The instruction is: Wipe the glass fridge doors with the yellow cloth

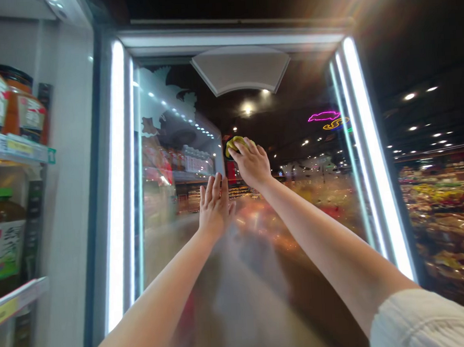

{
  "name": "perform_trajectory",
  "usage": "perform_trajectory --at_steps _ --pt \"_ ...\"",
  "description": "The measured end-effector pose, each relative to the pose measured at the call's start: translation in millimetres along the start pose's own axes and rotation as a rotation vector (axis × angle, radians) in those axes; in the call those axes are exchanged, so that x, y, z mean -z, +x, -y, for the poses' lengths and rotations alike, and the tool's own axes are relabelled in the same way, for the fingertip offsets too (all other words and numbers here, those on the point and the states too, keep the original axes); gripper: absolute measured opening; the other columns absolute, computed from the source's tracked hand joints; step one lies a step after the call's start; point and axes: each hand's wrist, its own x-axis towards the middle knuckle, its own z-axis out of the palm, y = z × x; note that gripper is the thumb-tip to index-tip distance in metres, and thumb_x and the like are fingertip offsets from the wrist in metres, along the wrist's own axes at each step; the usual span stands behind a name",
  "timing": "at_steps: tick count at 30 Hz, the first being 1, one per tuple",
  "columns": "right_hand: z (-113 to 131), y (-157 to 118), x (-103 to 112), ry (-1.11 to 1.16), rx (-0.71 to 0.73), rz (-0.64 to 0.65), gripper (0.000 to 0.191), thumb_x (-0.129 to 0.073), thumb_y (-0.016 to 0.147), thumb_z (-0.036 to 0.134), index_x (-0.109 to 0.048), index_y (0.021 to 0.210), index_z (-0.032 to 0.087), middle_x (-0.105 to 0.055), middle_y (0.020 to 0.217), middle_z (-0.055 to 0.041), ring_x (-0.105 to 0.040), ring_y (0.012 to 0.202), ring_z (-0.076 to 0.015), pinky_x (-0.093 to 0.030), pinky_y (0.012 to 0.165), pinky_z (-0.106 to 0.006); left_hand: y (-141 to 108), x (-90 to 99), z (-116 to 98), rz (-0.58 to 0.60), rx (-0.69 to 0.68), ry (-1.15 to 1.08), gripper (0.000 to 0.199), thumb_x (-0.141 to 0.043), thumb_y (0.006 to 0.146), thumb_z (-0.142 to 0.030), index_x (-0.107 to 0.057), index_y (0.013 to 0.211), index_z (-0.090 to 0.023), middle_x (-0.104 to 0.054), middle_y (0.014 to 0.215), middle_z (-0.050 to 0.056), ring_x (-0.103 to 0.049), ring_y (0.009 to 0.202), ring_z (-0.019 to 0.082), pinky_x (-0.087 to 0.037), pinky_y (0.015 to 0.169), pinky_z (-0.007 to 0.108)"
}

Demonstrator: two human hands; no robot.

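Observation:
In front of me stands a glass door (316, 205) in a frame with bright light strips down both sides. My right hand (253, 163) presses a folded yellow-green cloth (235, 146) against the glass, a little above its middle, with the fingers curled over it. Lower and to the left, my left hand (212, 208) lies against the pane with its fingers stretched out and nothing in it. A faint reflection of that hand shows beside it. Hazy patches cover parts of the lower glass. A pale fan-shaped panel (241, 71) is at the top of the door.
Shelves on the left hold jars with dark lids (32, 112) and a green-lidded jar (2, 240). The shelf edge (25, 298) juts toward the door frame. Store displays with packaged goods (447, 223) lie beyond the door on the right.

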Motion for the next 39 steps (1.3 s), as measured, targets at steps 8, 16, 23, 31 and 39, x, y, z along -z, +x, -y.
perform_trajectory --at_steps 8,16,23,31,39 --pt "-62 -68 7 -0.047 -0.336 -0.087 0.051 -0.044 0.098 0.020 -0.053 0.148 0.022 -0.047 0.157 -0.0147 -0.032 0.149 -0.0376 -0.038 0.110 -0.060 17 -11.2 -34 0.003 0.017 -0.020 0.070 -0.044 0.099 -0.036 -0.024 0.161 -0.012 -0.026 0.168 0.017 -0.020 0.157 0.032 -0.018 0.126 0.059" --pt "-85 -65 6 -0.011 -0.016 -0.058 0.052 -0.045 0.098 0.010 -0.054 0.146 0.027 -0.046 0.160 -0.0010 -0.028 0.154 -0.0243 -0.015 0.128 -0.055 31 -20.6 -69 -0.016 -0.006 -0.043 0.067 -0.043 0.099 -0.037 -0.029 0.159 -0.009 -0.026 0.168 0.018 -0.019 0.157 0.033 -0.012 0.127 0.062" --pt "-144 -108 8 -0.010 -0.287 -0.300 0.042 -0.042 0.101 0.016 -0.066 0.134 0.026 -0.061 0.146 -0.0044 -0.043 0.146 -0.0261 -0.039 0.116 -0.050 28 -40.6 -97 -0.068 0.033 -0.094 0.069 -0.044 0.099 -0.033 -0.021 0.162 -0.014 -0.024 0.169 0.016 -0.018 0.158 0.031 -0.009 0.128 0.061" --pt "-144 -109 18 0.012 0.003 -0.120 0.036 -0.050 0.102 0.026 -0.066 0.134 0.031 -0.060 0.147 -0.0005 -0.043 0.146 -0.0229 -0.032 0.123 -0.046 39 -47.9 -131 -0.072 -0.041 -0.128 0.068 -0.044 0.099 -0.031 -0.023 0.162 -0.014 -0.024 0.169 0.014 -0.013 0.159 0.030 -0.005 0.128 0.059" --pt "-195 -145 15 -0.089 -0.411 -0.303 0.043 -0.044 0.099 0.021 -0.065 0.136 0.025 -0.057 0.150 -0.0077 -0.040 0.147 -0.0299 -0.034 0.120 -0.058 34 -57.9 -153 -0.048 -0.053 -0.118 0.066 -0.046 0.099 -0.030 -0.029 0.160 -0.012 -0.028 0.167 0.016 -0.015 0.158 0.030 -0.008 0.129 0.057"
